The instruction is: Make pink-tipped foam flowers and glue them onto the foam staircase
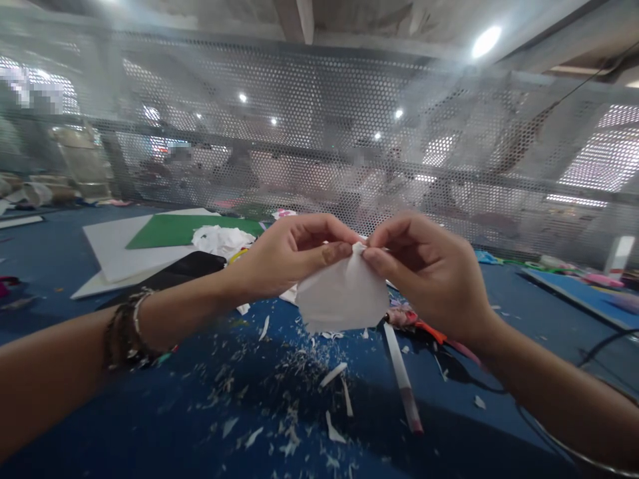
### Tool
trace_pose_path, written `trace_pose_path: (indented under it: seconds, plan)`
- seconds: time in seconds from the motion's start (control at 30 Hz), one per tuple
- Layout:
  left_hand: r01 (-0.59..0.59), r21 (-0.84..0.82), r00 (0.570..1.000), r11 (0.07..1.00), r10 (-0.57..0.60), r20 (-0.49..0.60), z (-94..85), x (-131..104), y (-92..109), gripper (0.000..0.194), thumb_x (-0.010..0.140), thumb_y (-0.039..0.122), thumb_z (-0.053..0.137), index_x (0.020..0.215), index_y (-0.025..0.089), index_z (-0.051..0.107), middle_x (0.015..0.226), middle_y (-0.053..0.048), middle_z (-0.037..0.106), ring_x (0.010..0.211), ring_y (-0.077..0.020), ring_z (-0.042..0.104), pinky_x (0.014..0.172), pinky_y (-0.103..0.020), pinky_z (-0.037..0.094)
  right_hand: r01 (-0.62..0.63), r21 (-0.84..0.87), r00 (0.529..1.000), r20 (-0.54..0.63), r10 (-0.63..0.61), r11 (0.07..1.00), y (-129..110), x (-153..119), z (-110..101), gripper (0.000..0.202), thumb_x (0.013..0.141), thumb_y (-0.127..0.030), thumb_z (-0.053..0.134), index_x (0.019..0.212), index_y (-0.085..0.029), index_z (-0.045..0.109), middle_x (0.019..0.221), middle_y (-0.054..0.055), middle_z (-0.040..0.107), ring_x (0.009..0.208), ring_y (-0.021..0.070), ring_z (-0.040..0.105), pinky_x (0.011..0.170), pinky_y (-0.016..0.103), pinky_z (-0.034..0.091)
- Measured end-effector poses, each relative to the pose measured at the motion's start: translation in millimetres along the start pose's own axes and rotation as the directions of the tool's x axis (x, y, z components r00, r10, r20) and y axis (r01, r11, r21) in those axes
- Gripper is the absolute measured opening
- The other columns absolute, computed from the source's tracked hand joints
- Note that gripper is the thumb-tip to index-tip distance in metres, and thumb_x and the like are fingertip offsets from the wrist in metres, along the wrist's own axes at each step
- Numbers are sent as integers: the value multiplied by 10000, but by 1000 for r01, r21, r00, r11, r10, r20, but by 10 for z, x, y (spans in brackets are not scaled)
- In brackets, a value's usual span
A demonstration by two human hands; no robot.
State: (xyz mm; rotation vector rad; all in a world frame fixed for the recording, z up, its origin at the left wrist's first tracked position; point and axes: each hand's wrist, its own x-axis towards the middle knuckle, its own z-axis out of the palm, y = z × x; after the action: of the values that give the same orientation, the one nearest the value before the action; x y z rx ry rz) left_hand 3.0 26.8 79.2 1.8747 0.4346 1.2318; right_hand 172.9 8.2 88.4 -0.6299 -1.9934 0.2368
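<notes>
Table (124, 429): dark blue top, stretching across the full width of the view.
Screen (289, 106): grey sheet punched with rows of small round holes, standing upright beyond the table, crossed by a darker horizontal bar (419, 167).
Past the screen: shapes too blurred to name, dotted with small white lights (242, 98).
Right side: bright patch (606, 150) showing through the holes.
Ceiling (359, 16): grey, with a pale beam (305, 20).
Lamp (486, 42): glowing white, upper right.

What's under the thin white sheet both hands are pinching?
Below the thin white sheet, small white scraps lie on the flat blue tabletop. Whatever is straight behind the sheet, between the left hand and right hand, is covered, so I can't tell.
</notes>
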Motion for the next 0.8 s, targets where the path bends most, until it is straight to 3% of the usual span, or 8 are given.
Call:
trace_pose_path:
  seconds: [0.13,0.33,0.5,0.67,0.8]
  plan:
    - [7,-100,1000,995,-4,31,8,-10,30,130,718,195,625,841,173,586,701,30,608,600,-57,561,535,-135,443,79,-59,997,-4,-80,995,-55,-29,-12,65,749,-152,560,717,-177,508,628,-52,544,537,32,501,466,122,421]
    - [57,-127,998,990,-53,35,17,-20,60,29,724,168,611,713,145,596,660,29,587,578,-46,537,519,-122,430,126,-80,992,-12,-127,989,-80,-48,-22,67,750,-138,560,732,-179,511,638,-57,550,561,25,518,498,105,437]
    - [-22,-16,1000,1000,22,4,40,-24,65,28,702,178,624,688,154,619,732,11,609,694,-83,555,616,-169,453,174,-130,985,5,-175,976,-109,-64,-27,72,752,-148,564,728,-178,504,638,-57,561,564,27,519,502,113,433]
    - [-43,113,996,993,51,-73,86,-62,119,48,706,186,599,714,154,635,713,-7,633,695,-110,564,607,-206,451,215,-239,975,-1,-222,947,-111,-56,-38,79,746,-154,570,716,-181,503,613,-56,570,540,38,518,478,135,424]
    - [-110,227,991,968,123,-47,96,-82,163,67,707,213,603,742,168,639,755,-25,643,760,-143,570,677,-256,452,223,-320,969,-34,-246,921,-110,-62,-35,91,744,-165,577,700,-203,507,609,-57,588,521,51,532,476,161,436]
